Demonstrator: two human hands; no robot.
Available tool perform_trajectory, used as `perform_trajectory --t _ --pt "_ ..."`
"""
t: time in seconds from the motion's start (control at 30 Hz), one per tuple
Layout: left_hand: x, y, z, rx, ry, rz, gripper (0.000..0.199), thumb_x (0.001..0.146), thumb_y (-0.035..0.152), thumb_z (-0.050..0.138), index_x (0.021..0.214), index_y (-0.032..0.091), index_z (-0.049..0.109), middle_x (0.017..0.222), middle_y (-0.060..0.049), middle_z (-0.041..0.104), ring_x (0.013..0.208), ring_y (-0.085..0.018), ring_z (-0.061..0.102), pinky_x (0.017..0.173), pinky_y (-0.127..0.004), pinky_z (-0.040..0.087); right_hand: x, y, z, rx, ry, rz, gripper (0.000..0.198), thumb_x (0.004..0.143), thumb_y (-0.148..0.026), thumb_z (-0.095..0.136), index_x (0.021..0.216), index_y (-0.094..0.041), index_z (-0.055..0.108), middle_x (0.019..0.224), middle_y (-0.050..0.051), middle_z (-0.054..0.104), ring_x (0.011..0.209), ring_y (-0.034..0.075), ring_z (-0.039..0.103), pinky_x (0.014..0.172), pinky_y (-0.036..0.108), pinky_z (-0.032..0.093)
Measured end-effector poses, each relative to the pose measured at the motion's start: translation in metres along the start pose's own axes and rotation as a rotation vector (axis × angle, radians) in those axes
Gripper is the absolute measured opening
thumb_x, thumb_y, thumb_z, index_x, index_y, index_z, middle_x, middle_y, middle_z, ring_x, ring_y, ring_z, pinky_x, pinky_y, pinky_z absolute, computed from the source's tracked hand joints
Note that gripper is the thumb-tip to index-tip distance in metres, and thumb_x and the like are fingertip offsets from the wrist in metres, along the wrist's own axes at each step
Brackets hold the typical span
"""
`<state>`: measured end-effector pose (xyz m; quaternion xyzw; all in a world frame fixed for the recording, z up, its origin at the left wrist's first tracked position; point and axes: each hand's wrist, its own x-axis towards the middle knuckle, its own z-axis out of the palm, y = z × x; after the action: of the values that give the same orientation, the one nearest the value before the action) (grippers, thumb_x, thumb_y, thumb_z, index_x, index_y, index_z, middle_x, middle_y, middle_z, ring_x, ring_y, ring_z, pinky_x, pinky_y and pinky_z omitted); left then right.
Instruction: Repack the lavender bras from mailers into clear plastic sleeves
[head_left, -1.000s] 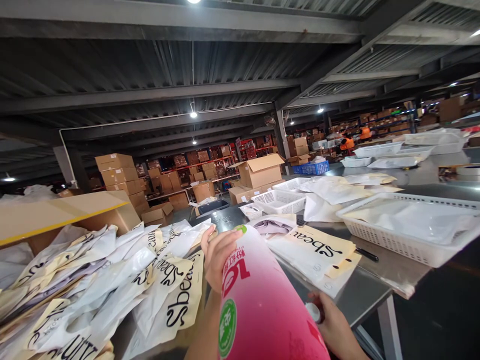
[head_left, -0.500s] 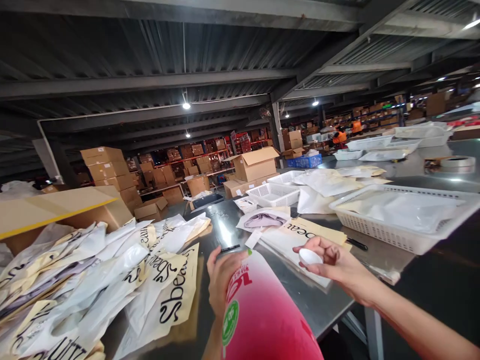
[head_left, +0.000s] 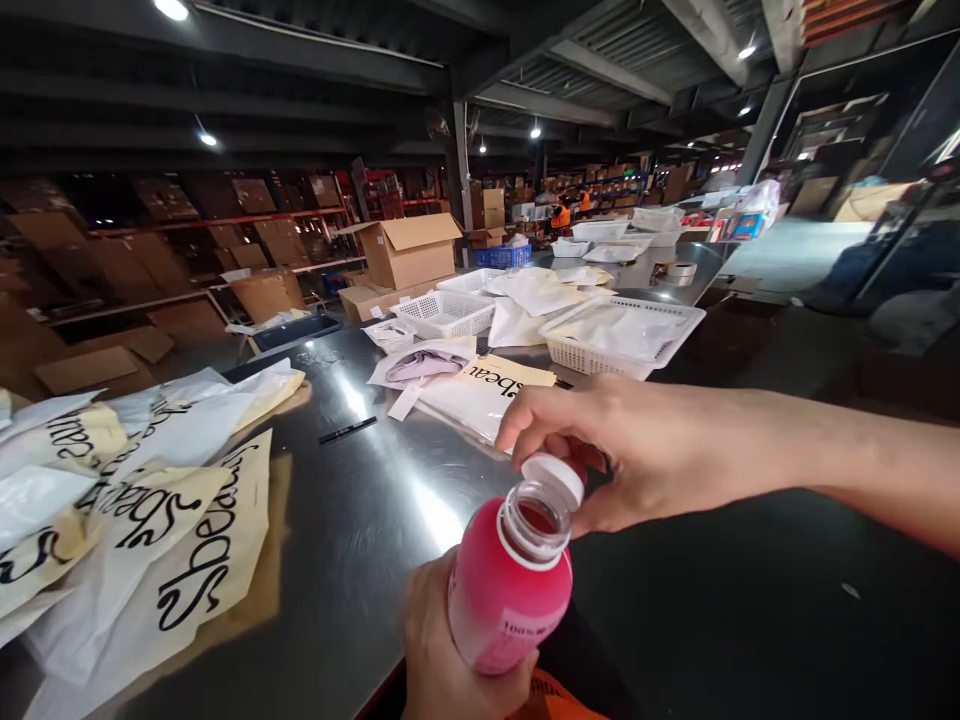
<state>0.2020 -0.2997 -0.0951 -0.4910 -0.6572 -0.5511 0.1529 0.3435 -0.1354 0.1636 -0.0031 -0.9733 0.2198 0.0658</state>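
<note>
Left hand: your left hand [head_left: 450, 660] was wrapped around the lower body of the pink bottle [head_left: 512, 580], holding it upright just off the near edge of the steel table [head_left: 360, 500].
Right hand: your right hand [head_left: 637, 455] pinched the white cap [head_left: 553, 477] in its fingertips, tilted at the rim of the bottle's open mouth.
Step in hand: by my reading, the cap stood at the mouth, neither seated nor clear of it; which way it was going I could not tell.
Next move: it called for the cap squared level over the neck and the bottle kept steady, since pink drink filled it nearly to the neck.
Middle ground: printed bags [head_left: 187, 560] lay to your left, a black pen [head_left: 347, 430] beyond, then white baskets [head_left: 622, 335].
Hard to make out: the bottle's base was cut off, its label was too blurred to read, and the far workers were tiny.
</note>
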Motion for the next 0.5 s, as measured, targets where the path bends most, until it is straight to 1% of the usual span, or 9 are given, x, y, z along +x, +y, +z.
perform_trajectory --t 0.07,0.13,0.2,0.27,0.33,0.37,0.43,0.5 --pt "-0.002 -0.001 0.001 0.004 -0.062 -0.026 0.066 0.05 0.042 0.075 0.11 0.019 0.059 0.09 -0.01 0.067 0.08 -0.034 0.066 0.067 -0.047 0.058 0.004 0.0 -0.002 -0.01 -0.069 -0.011 0.051 0.073 -0.022 0.079 0.119 -0.021 0.059 0.085 -0.005 0.068 0.061 0.006 0.059 0.052 0.014 0.037" --pt "-0.004 -0.002 0.002 -0.011 -0.109 -0.066 0.067 0.049 0.04 0.076 0.11 0.02 0.059 0.091 -0.009 0.067 0.083 -0.034 0.065 0.07 -0.048 0.057 0.009 0.002 -0.003 -0.035 -0.123 -0.02 0.048 0.073 -0.023 0.081 0.117 -0.02 0.061 0.083 -0.005 0.068 0.064 0.008 0.061 0.054 0.015 0.039" --pt "-0.006 -0.001 0.003 -0.037 -0.156 -0.136 0.068 0.048 0.037 0.076 0.112 0.022 0.058 0.092 -0.008 0.067 0.084 -0.034 0.065 0.072 -0.049 0.057 0.012 0.005 -0.002 -0.078 -0.15 -0.056 0.044 0.074 -0.026 0.083 0.113 -0.02 0.065 0.089 -0.002 0.07 0.074 0.01 0.065 0.061 0.015 0.043" --pt "-0.005 0.002 0.002 -0.093 -0.207 -0.215 0.068 0.047 0.034 0.077 0.111 0.022 0.059 0.093 -0.007 0.067 0.084 -0.034 0.065 0.073 -0.049 0.056 0.016 0.007 0.0 -0.123 -0.169 -0.114 0.037 0.078 -0.026 0.08 0.112 -0.02 0.068 0.098 0.0 0.071 0.087 0.012 0.068 0.07 0.017 0.047" --pt "-0.002 0.004 0.0 -0.208 -0.286 -0.291 0.064 0.045 0.031 0.077 0.106 0.022 0.06 0.091 -0.006 0.068 0.08 -0.031 0.065 0.071 -0.046 0.056 0.018 0.009 0.002 -0.157 -0.192 -0.17 0.03 0.086 -0.024 0.073 0.115 -0.019 0.07 0.107 0.003 0.071 0.097 0.014 0.068 0.078 0.018 0.049" --pt "0.001 0.004 -0.002 -0.286 -0.348 -0.331 0.059 0.045 0.029 0.078 0.101 0.021 0.06 0.086 -0.004 0.067 0.074 -0.028 0.063 0.066 -0.042 0.055 0.019 0.009 0.002 -0.167 -0.206 -0.191 0.027 0.089 -0.023 0.069 0.116 -0.02 0.07 0.11 0.004 0.07 0.1 0.014 0.067 0.08 0.018 0.049" --pt "0.007 0.003 -0.005 -0.469 -0.502 -0.414 0.049 0.045 0.026 0.078 0.09 0.02 0.06 0.074 0.0 0.063 0.06 -0.019 0.055 0.054 -0.032 0.048 0.021 0.009 0.002 -0.162 -0.231 -0.227 0.024 0.094 -0.023 0.063 0.116 -0.02 0.072 0.111 0.005 0.07 0.103 0.014 0.067 0.081 0.018 0.05" --pt "0.011 0.0 -0.007 -0.674 -0.641 -0.479 0.044 0.047 0.029 0.08 0.084 0.019 0.059 0.067 0.002 0.059 0.054 -0.014 0.047 0.049 -0.027 0.04 0.023 0.008 0.002 -0.123 -0.257 -0.253 0.022 0.094 -0.025 0.062 0.113 -0.021 0.074 0.108 0.005 0.071 0.102 0.013 0.068 0.081 0.016 0.05"
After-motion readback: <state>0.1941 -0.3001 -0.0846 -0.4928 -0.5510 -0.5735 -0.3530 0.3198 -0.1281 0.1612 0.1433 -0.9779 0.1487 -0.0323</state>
